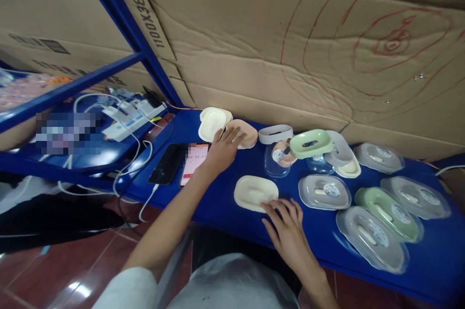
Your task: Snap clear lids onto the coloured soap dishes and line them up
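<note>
The left hand point(222, 150) is stretched across the blue tabletop point(218, 197). Its fingers point(236, 135) are loosely spread, with the tips resting on a pale pink oval plastic tray point(249, 132), and they grip nothing. The right hand point(286, 231) lies flat with its fingers point(279, 205) wide. Their tips touch the near edge of a cream oval plastic tray point(254, 192), which sits alone just in front of the person.

By the look of it, part of the lot is closed up and part lies loose. To the right are six dishes with clear lids on. Four are greyish, such as the clear-lidded grey dish point(324, 192). One is the clear-lidded green dish point(388, 212), and one is the clear-lidded cream dish point(345, 160).

The loose pieces are the two trays under the hands and these:
- a stack of cream trays point(213, 122) at the back, probably two, though the edges blur together
- one white oval band point(275, 133)
- one open green slotted tray point(310, 143), perched on clear shells
- one clear shell holding a pink part point(280, 156)

On the left lie a black phone point(167, 163) and a phone with a lit screen point(194, 163), side by side. Beyond them are white power strips and cables point(127, 115). Cardboard boxes point(290, 33) form the backdrop.
</note>
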The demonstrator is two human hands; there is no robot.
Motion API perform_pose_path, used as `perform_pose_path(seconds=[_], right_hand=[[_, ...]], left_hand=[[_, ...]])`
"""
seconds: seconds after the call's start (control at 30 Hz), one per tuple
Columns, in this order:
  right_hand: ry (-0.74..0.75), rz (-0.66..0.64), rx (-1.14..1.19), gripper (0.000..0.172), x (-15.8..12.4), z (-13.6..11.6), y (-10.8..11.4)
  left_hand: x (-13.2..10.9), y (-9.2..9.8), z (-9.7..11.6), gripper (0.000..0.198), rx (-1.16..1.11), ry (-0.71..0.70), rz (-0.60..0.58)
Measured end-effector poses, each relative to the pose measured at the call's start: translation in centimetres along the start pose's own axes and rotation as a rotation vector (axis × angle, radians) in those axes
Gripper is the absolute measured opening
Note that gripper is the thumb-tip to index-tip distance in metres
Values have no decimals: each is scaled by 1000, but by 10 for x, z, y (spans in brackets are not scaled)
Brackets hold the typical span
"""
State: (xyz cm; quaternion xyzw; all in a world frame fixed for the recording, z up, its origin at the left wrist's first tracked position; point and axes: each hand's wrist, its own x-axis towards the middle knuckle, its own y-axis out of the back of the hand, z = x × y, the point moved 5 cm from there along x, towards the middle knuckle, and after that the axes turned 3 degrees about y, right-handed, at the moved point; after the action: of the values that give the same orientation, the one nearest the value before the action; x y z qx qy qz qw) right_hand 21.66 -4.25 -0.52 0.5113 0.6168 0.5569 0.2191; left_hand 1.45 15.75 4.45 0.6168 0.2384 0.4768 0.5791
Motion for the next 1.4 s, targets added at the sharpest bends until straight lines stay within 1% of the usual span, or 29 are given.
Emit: perform_pose_path(seconds=[0.07, 0.1, 0.17, 0.23, 0.3, 0.37, 0.43, 0.47, 0.53, 0.57, 0.6, 0.67, 0.77, 0.83, 0.9, 1.0, 1.2, 1.4], right_hand=[[-31, 25, -3, 42, -11, 3, 4], [-48, 33, -5, 40, -16, 5, 6], [-81, 43, -1, 38, -26, 10, 8], [-89, 43, 26, 39, -32, 14, 8], [-83, 42, 70, 45, -36, 16, 7], [-100, 93, 106, 55, -37, 19, 8], [-127, 171, 110, 64, -35, 23, 12], [-126, 189, 104, 67, -33, 25, 14], [-83, 155, 83, 65, -26, 27, 16], [-51, 116, 72, 61, -22, 28, 15], [-21, 78, 64, 57, -19, 29, 15], [16, 36, 56, 49, -15, 32, 15], [28, 31, 56, 45, -14, 34, 15], [31, 33, 59, 44, -15, 31, 15], [35, 30, 59, 43, -15, 27, 16], [41, 22, 55, 43, -14, 24, 18], [71, 24, 25, 41, -17, 28, 18], [145, 15, 7, 41, -21, 23, 16]], left_hand=[[20, -5, -9, 46, 20, 14, -34], [25, -6, -11, 40, 18, 14, -46], [22, -3, -6, 30, -21, -7, -40], [5, 6, 8, 25, -127, -50, 3], [-21, 17, 29, 23, -280, -102, 56], [-52, 24, 55, 24, -356, -151, 85], [-81, 24, 87, 24, -344, -271, 38], [-93, 20, 100, 24, -340, -312, -15], [-110, 12, 120, 25, -337, -356, -92], [-114, 8, 126, 26, -332, -364, -109], [-117, 5, 127, 29, -323, -359, -114], [-120, 1, 122, 38, -292, -323, -107], [-125, -4, 105, 49, -250, -280, -112], [-131, -8, 97, 50, -248, -281, -108], [-136, -11, 93, 50, -255, -273, -89], [-140, -12, 94, 49, -236, -263, -65], [-140, -6, 102, 38, -174, -311, -35], [-145, -8, 105, 36, -166, -351, -19]])
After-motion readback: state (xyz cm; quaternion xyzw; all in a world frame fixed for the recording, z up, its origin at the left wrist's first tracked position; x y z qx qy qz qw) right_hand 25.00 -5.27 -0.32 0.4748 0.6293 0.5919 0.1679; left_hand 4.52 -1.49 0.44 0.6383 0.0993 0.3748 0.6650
